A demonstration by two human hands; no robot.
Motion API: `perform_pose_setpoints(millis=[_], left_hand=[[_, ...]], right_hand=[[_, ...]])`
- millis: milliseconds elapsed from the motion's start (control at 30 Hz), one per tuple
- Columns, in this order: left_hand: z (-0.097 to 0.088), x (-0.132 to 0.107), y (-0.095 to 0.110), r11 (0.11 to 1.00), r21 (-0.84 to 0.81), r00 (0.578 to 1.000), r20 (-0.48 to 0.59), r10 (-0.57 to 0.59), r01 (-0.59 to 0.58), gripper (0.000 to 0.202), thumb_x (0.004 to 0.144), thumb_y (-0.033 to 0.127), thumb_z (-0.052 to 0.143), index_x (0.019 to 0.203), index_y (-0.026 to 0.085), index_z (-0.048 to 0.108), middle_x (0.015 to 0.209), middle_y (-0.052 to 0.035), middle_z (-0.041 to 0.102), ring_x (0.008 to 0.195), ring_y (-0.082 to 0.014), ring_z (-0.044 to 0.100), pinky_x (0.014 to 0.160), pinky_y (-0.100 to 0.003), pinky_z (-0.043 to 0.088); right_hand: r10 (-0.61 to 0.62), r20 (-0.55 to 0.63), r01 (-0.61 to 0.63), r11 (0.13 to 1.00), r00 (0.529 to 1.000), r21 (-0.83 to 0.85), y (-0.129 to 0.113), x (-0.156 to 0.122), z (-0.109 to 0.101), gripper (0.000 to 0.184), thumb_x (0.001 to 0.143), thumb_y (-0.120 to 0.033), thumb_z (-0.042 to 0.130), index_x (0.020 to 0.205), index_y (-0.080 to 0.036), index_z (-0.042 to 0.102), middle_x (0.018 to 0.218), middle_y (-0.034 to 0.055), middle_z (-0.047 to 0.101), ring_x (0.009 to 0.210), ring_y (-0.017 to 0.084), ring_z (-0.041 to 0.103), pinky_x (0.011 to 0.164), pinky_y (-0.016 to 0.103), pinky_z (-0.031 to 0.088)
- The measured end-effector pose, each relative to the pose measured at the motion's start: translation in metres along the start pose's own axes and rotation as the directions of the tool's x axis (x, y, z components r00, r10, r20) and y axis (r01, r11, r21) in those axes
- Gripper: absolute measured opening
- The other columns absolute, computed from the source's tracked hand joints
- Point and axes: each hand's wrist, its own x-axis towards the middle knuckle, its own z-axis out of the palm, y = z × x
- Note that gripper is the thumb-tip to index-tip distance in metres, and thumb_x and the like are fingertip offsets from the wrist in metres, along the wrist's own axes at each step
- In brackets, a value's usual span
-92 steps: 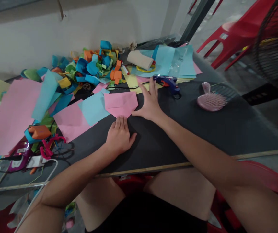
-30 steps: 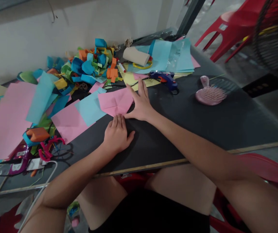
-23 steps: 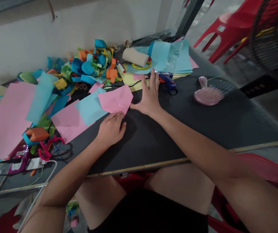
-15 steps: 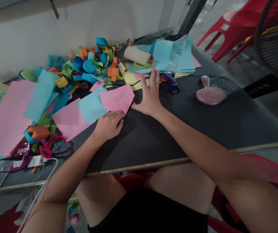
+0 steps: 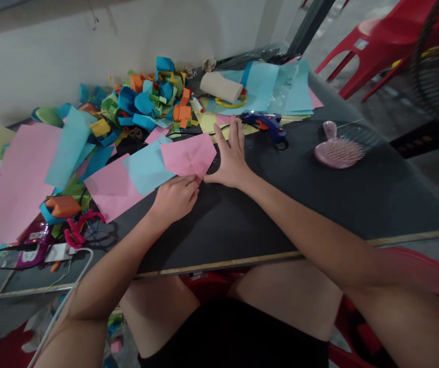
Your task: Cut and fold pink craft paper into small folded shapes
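While a long, dark grey table (image 5: 376, 204) stretches across the view, a heap of blue, green, orange and yellow folded paper pieces (image 5: 143, 104) lies along its far edge. A large, flat pink paper sheet (image 5: 16, 179) covers part of its left end. Near the middle, a pale blue paper sheet (image 5: 147, 168) lies partly beneath a creased, many-sided piece of pink paper (image 5: 187, 153). The right hand (image 5: 232, 161) is spread and clasps nothing, its thumb beside that piece's lower tip; the left hand (image 5: 175, 198) has its fingertips at the same tip, and whether they pinch it cannot be told. A pink, bristled oval hairbrush (image 5: 336, 154) lies well to the right, a blue-and-orange glue gun (image 5: 268, 125) just beside the right hand.
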Motion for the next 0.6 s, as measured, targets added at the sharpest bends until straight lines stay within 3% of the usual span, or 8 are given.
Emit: perform_pose_setpoints(millis=[267,400,533,600], left_hand=[[0.0,0.0,0.0,1.0,-0.002,1.0,0.017,-0.013,0.013,0.029,0.093,0.02,0.046,0.113,0.014,0.066,0.12,-0.0096,0.069,0.112,-0.0237,0.064,0.096,-0.039,0.053],[0.002,0.001,-0.002,1.0,-0.006,1.0,0.02,-0.013,0.013,0.027,0.094,0.021,0.044,0.105,0.014,0.068,0.117,-0.0103,0.071,0.111,-0.0236,0.064,0.095,-0.039,0.053],[0.006,0.001,-0.004,0.999,-0.027,0.999,-0.037,-0.024,0.023,0.025,0.093,0.021,0.045,0.102,0.016,0.068,0.111,-0.009,0.072,0.108,-0.0233,0.064,0.092,-0.041,0.053],[0.008,0.002,-0.007,0.997,-0.069,0.997,-0.076,-0.032,0.027,0.023,0.093,0.02,0.046,0.098,0.016,0.068,0.104,-0.0083,0.073,0.105,-0.0218,0.064,0.091,-0.039,0.053]], right_hand=[[0.03,-0.012,-0.03,0.999,0.999,-0.01,0.001,-0.001,0.001,0.134,0.054,-0.047,0.084,0.155,-0.029,-0.003,0.162,0.0081,-0.019,0.146,0.044,-0.018,0.114,0.07,0.001],[0.026,0.022,-0.026,0.999,0.999,-0.026,-0.003,-0.001,-0.001,0.13,0.056,-0.047,0.082,0.155,-0.027,0.001,0.163,0.0088,-0.014,0.147,0.046,-0.015,0.113,0.072,0.003],[0.035,-0.069,-0.038,0.998,0.997,-0.042,-0.01,0.0,-0.016,0.098,0.072,-0.037,0.072,0.154,-0.03,0.019,0.164,0.0014,0.006,0.149,0.042,-0.005,0.117,0.068,0.007],[0.009,-0.097,-0.012,0.999,0.995,-0.039,-0.015,0.0,-0.023,0.077,0.079,-0.033,0.064,0.149,-0.034,0.032,0.161,-0.0021,0.02,0.149,0.039,0.007,0.117,0.065,0.012]])
